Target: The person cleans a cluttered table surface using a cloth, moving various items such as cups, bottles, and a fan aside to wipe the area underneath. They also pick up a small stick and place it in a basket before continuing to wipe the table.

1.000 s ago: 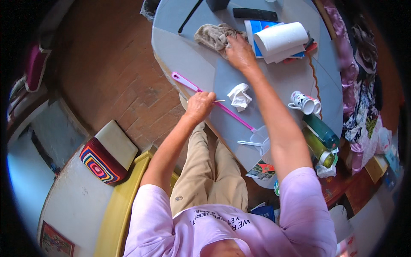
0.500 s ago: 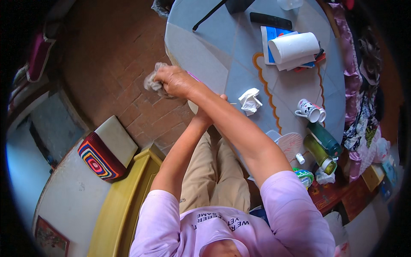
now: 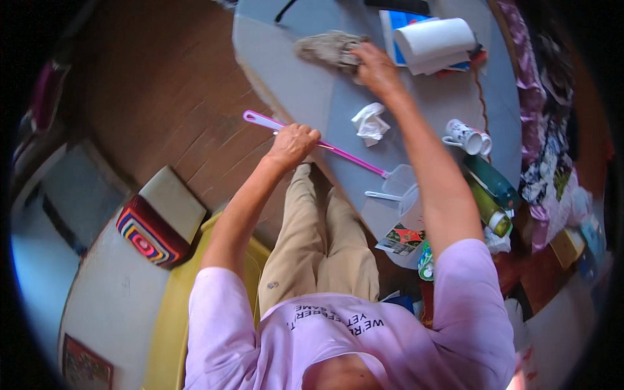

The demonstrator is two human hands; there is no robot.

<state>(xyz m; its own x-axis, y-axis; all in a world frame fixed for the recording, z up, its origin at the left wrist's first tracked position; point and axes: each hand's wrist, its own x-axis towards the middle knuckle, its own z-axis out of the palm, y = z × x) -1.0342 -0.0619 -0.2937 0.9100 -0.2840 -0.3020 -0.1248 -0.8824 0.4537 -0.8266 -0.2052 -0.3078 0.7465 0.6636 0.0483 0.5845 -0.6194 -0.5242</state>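
My right hand [image 3: 377, 68] is closed on a crumpled grey-brown rag [image 3: 330, 51], which lies against the grey-blue tabletop [image 3: 286, 71]. At the table's near-left edge, my left hand [image 3: 296, 145] is wrapped around the handle of a pink fly swatter [image 3: 354, 158]. Its pale mesh head rests over the table near my right forearm. Between my two hands sits a crumpled white tissue [image 3: 370, 123]. A pale round paddle with a white handle [image 3: 382, 195] lies below the swatter head, partly hidden by my right forearm.
A paper towel roll [image 3: 435, 40] lies on a blue booklet [image 3: 390, 29] at the far side. Two patterned mugs [image 3: 465, 136] and green bottles [image 3: 484, 201] stand or lie on the right. Left of me are a yellow wooden piece of furniture [image 3: 188, 305] and a colourful striped cushion [image 3: 146, 237].
My right hand has swung the rag from beyond the table's left edge onto the tabletop. The arms have uncrossed, and the swatter in my left hand now shows fully.
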